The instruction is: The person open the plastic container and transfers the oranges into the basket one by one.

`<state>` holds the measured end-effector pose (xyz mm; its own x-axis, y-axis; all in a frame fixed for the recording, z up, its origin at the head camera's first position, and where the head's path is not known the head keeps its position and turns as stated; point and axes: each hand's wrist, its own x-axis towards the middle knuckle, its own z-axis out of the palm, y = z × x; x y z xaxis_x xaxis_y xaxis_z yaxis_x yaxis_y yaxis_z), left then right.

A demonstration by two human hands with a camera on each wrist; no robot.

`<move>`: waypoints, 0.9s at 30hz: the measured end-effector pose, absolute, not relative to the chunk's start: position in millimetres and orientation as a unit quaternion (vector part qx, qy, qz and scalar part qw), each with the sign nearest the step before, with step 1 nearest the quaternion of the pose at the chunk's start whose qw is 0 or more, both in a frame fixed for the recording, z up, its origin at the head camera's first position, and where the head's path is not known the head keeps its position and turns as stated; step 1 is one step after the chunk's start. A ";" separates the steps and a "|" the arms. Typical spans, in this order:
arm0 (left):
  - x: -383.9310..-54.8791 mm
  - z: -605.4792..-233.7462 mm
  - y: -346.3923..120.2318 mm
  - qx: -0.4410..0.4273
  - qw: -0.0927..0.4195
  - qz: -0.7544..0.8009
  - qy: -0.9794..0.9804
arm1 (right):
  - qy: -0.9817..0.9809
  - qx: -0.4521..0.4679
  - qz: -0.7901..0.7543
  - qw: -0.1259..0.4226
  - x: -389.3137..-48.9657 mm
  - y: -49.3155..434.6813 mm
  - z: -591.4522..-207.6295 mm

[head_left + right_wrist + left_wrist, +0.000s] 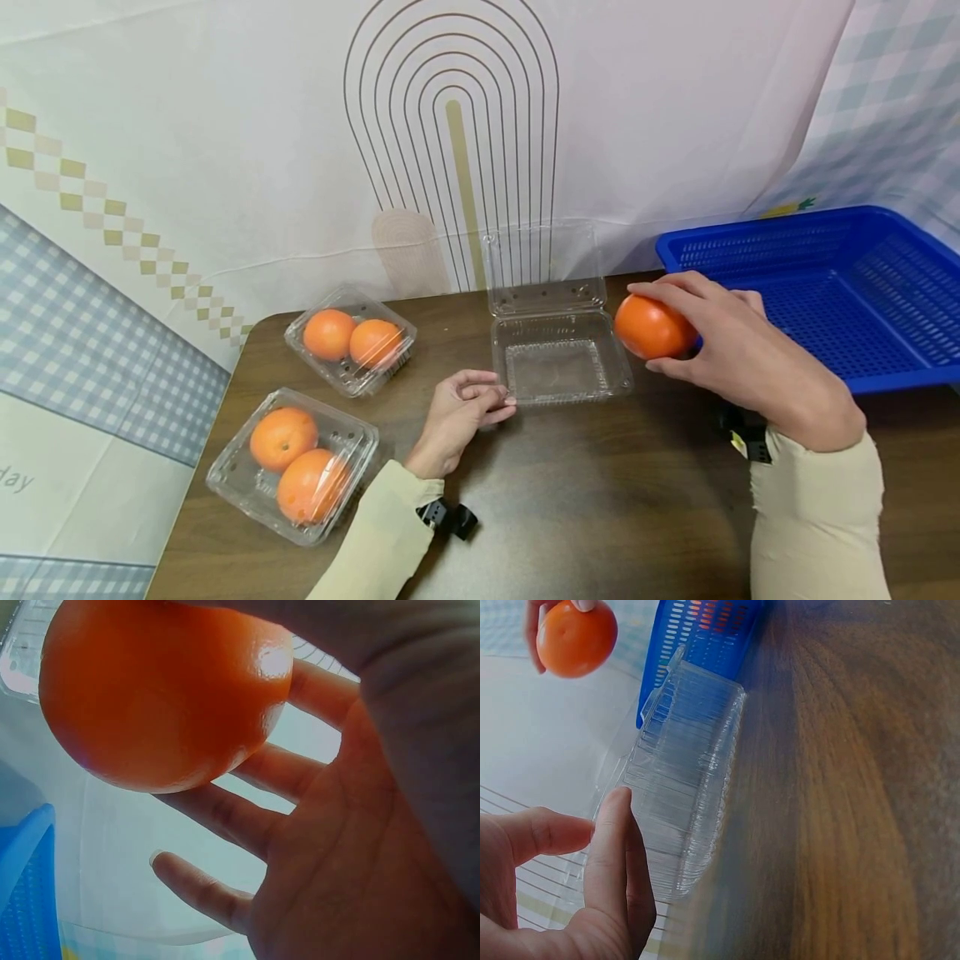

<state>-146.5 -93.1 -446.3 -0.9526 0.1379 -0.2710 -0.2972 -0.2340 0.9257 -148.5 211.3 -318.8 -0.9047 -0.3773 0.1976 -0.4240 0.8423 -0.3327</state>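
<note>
An orange [654,327] is held in my right hand [727,342], between thumb and fingers, up off the table beside the open box's right edge. In the right wrist view the orange [165,694] fills the upper left, and the little finger stays off it. The clear plastic clamshell box [558,358] stands open with nothing inside, its lid [546,267] tipped back toward the wall. At the box's front left corner, my left hand [461,417] pinches the rim between thumb and fingers. The left wrist view shows these fingertips right at the edge of the box [679,772].
Two closed clamshell boxes with two oranges each, a rear one [348,342] and a front one [296,467], sit on the table's left. A blue plastic basket [825,312] stands at the right. A patterned cloth [262,150] hangs behind the wooden table [577,500].
</note>
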 end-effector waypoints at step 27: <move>-146.8 -448.4 -92.7 -0.066 0.139 0.782 0.604 | -0.960 0.194 0.192 0.068 -143.3 223.9 -315.7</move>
